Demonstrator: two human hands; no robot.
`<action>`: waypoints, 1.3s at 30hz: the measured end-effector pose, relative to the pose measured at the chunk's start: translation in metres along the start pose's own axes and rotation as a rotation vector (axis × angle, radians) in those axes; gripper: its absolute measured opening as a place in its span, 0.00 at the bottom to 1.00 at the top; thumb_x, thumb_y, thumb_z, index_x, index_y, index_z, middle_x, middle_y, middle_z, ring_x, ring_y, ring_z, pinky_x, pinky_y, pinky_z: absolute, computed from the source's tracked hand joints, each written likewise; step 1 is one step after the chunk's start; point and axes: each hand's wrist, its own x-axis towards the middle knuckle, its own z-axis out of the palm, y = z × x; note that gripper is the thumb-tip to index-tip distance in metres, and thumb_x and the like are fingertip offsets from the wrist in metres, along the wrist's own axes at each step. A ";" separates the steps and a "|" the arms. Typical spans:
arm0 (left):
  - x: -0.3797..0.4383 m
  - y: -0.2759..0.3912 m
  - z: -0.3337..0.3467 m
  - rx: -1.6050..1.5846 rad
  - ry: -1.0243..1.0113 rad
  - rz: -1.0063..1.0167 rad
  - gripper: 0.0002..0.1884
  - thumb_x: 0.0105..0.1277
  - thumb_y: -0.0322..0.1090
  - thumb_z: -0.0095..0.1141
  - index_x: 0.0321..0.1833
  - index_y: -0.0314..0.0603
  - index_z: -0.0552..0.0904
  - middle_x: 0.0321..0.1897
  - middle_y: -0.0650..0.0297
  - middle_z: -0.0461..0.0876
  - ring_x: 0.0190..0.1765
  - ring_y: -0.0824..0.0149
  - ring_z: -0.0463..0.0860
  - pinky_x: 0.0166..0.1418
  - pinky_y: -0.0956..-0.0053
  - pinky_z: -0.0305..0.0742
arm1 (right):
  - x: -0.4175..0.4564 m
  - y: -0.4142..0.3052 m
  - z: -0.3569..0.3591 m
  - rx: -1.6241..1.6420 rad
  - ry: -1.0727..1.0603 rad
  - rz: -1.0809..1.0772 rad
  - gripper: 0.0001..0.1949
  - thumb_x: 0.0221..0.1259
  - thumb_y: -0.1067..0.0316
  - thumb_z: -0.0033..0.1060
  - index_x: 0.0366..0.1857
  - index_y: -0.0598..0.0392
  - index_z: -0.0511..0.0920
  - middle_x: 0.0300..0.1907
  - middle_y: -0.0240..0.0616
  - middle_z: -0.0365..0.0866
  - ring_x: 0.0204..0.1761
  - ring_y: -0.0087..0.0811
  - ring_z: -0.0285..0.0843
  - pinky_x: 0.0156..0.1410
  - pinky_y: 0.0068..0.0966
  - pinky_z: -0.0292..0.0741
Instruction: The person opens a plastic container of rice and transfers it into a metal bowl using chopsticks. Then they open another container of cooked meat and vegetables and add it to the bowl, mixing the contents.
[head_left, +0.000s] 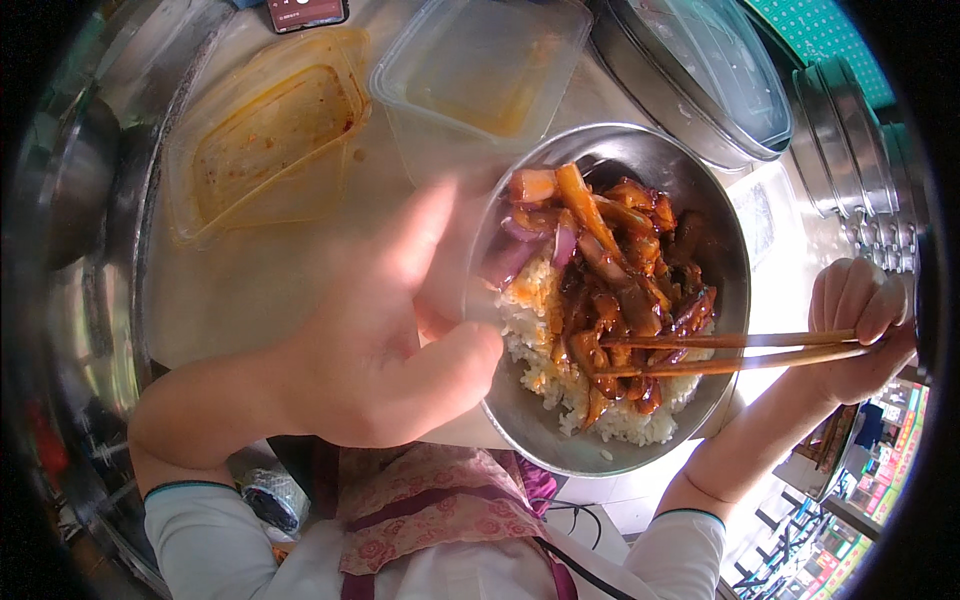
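Before me is a metal bowl (517, 424) of white rice (536, 356), topped with glossy brown-sauced meat and vegetable pieces (611, 277). Some purple onion (517, 259) shows at the left of the food. My left hand (390, 352) grips the bowl's left rim, the thumb over the edge; its upper fingers are blurred and partly hidden. Off to the right, my right hand (862, 330) holds a pair of wooden chopsticks (787, 352). Their tips reach into the sauced food.
Two sauce-stained clear plastic containers, one at left (270, 150) and one at top middle (487, 67), sit on the worktop (217, 300). Round metal containers (667, 97) stand behind the bowl, with a clear plastic lid (720, 67) on top. A phone (307, 13) lies at the far edge.
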 end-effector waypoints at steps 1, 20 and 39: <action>0.000 0.000 0.001 -0.009 -0.006 0.007 0.45 0.71 0.34 0.55 0.85 0.25 0.45 0.82 0.48 0.58 0.85 0.57 0.57 0.89 0.59 0.47 | 0.002 0.000 0.002 -0.011 -0.027 -0.007 0.25 0.87 0.44 0.35 0.25 0.41 0.71 0.23 0.27 0.66 0.22 0.20 0.56 0.28 0.19 0.57; 0.003 0.006 -0.001 0.046 -0.070 0.007 0.45 0.66 0.25 0.51 0.86 0.27 0.46 0.79 0.53 0.61 0.81 0.62 0.62 0.85 0.63 0.55 | 0.000 -0.003 0.025 -0.311 0.007 -0.212 0.23 0.86 0.48 0.39 0.26 0.43 0.72 0.25 0.30 0.73 0.23 0.21 0.59 0.30 0.21 0.59; 0.007 0.008 0.010 -0.177 0.006 -0.083 0.46 0.66 0.30 0.52 0.85 0.27 0.46 0.79 0.48 0.62 0.81 0.56 0.67 0.84 0.61 0.58 | 0.006 0.016 0.034 -0.157 -0.140 -0.132 0.18 0.77 0.54 0.62 0.22 0.44 0.80 0.19 0.25 0.76 0.17 0.20 0.68 0.25 0.20 0.62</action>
